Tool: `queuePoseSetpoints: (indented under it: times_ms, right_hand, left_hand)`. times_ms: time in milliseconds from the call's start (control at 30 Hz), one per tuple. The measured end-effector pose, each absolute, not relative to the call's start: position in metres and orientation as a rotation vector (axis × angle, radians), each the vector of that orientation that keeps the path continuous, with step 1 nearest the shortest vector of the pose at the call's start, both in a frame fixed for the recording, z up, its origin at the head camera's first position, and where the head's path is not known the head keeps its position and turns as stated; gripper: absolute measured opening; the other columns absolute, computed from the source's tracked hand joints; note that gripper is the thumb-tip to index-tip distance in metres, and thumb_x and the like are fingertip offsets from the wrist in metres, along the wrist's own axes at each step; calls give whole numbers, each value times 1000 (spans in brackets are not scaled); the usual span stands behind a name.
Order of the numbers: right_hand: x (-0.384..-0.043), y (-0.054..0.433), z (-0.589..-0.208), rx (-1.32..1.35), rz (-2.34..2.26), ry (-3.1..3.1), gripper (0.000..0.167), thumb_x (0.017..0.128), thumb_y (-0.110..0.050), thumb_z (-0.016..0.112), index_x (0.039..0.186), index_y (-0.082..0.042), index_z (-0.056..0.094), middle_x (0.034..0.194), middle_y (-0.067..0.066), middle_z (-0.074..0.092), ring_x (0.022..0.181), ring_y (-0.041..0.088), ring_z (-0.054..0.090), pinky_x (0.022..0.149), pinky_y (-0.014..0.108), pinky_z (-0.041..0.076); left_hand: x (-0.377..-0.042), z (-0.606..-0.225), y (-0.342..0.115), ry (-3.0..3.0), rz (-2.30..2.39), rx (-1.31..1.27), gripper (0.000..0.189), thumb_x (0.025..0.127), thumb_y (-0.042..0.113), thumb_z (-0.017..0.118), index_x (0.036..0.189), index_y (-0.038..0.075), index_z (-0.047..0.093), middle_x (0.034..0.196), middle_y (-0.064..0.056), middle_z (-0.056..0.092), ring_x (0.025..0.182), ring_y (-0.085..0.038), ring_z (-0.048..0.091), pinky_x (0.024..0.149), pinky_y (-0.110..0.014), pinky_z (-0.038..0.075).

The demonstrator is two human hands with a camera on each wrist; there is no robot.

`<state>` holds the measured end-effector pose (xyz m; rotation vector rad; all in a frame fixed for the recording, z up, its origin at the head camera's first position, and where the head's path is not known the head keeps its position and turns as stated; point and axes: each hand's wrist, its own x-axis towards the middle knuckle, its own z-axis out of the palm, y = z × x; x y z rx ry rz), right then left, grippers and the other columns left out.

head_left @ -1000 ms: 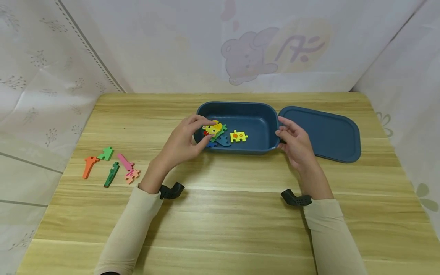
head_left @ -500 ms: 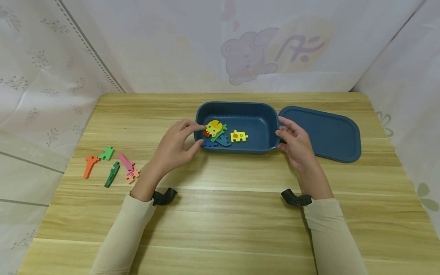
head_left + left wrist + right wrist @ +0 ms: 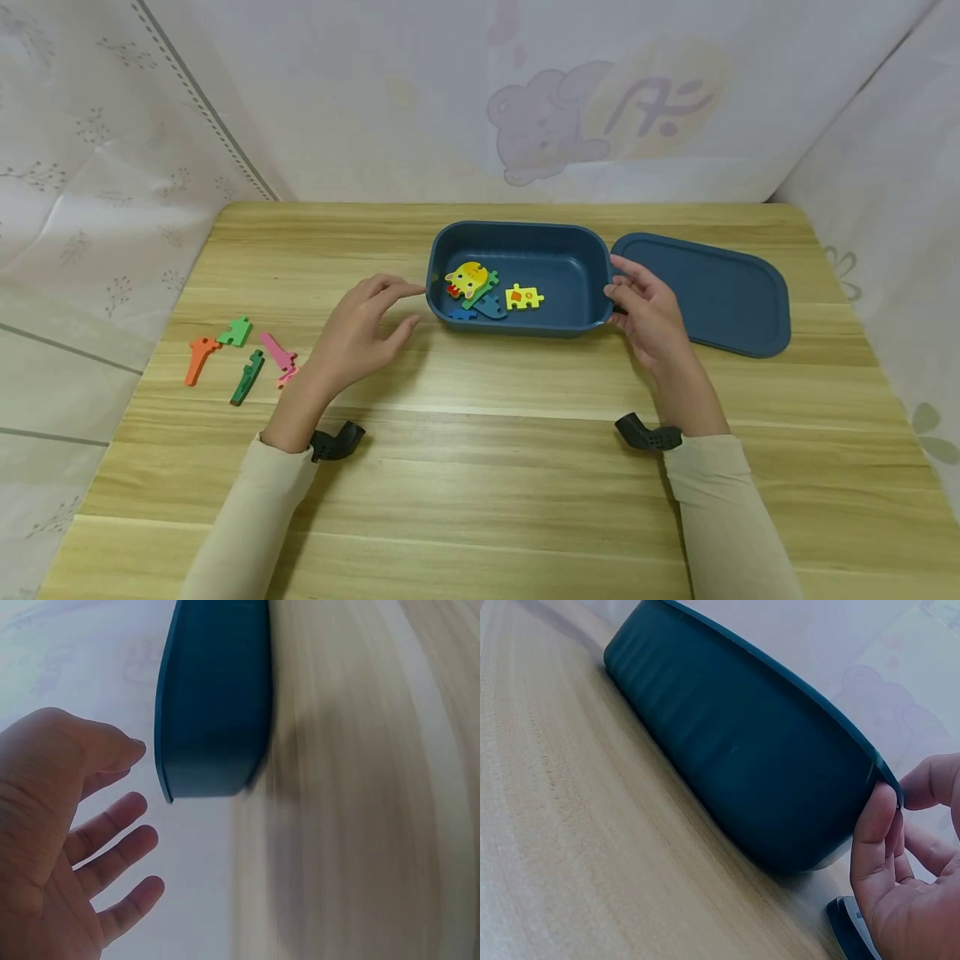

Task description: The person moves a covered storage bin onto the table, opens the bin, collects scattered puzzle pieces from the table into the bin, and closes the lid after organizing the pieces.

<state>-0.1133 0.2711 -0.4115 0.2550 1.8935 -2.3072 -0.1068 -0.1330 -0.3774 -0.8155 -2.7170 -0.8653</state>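
Observation:
A dark blue rectangular box (image 3: 573, 287) stands on the table. Inside it, a yellow puzzle piece with an animal face (image 3: 468, 280) overlaps a green piece and a blue piece (image 3: 491, 307). Another yellow piece (image 3: 525, 297) lies apart from them in the box. My right hand (image 3: 649, 321) grips the box's right end, thumb and fingers at the rim in the right wrist view. Beside the left end hovers my left hand (image 3: 358, 337), fingers spread and holding nothing; its index fingertip is close to the box wall.
To the right lies a flat blue lid (image 3: 738, 296). At the left are several loose puzzle pieces: orange (image 3: 199, 360), light green (image 3: 237, 332), dark green (image 3: 247, 377) and pink (image 3: 278, 351). My left forearm partly covers a peach one. Patterned cloth hangs behind the table.
My left hand has let go of the yellow face piece and drawn back left out of the box. The right hand keeps its hold on the box's end.

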Motion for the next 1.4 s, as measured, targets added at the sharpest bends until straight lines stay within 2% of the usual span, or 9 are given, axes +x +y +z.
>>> queuePoseSetpoints:
  times_ms: [333, 667, 1067, 1300, 1400]
  right_hand:
    - [-113, 270, -412, 264, -2308, 1897, 61, 105, -12, 64, 162, -12, 42, 111, -2, 49, 86, 9, 53, 63, 18, 54]
    - [-114, 271, -413, 262, -2310, 1895, 62, 105, -13, 65, 163, -12, 41, 112, -2, 49, 86, 8, 54, 64, 19, 54]
    - [-113, 270, -412, 242, -2321, 1892, 63, 105, -13, 64, 163, -11, 40, 111, -1, 49, 85, 9, 53, 63, 19, 54]
    - [-113, 270, -413, 246, -2326, 1884, 63, 105, -13, 65, 163, -12, 41, 112, -1, 49, 85, 9, 54, 63, 19, 54]
    - [-113, 271, -413, 253, -2336, 1878, 62, 105, -12, 65, 163, -12, 41, 112, -1, 49, 84, 9, 54, 63, 19, 54]
  left_hand:
    - [-95, -381, -155, -2762, -849, -743, 35, 97, 15, 76, 131, 9, 72, 127, -12, 69, 122, -32, 64, 103, -52, 54]
    - [-77, -390, -167, -2783, -1056, -584, 39, 99, 15, 75, 137, 8, 69, 134, -12, 67, 129, -32, 62, 111, -55, 52]
    - [-54, -402, -184, -2813, -1090, -464, 39, 100, 16, 73, 138, 8, 68, 136, -14, 66, 129, -36, 61, 108, -60, 51]
    - [-41, -409, -196, -2760, -1268, -381, 42, 100, 10, 72, 140, 4, 64, 139, -15, 68, 129, -33, 60, 106, -53, 47]
    - [-36, -411, -201, -2742, -1314, -343, 42, 100, 10, 72, 141, 3, 63, 139, -17, 69, 128, -32, 60, 105, -53, 46]
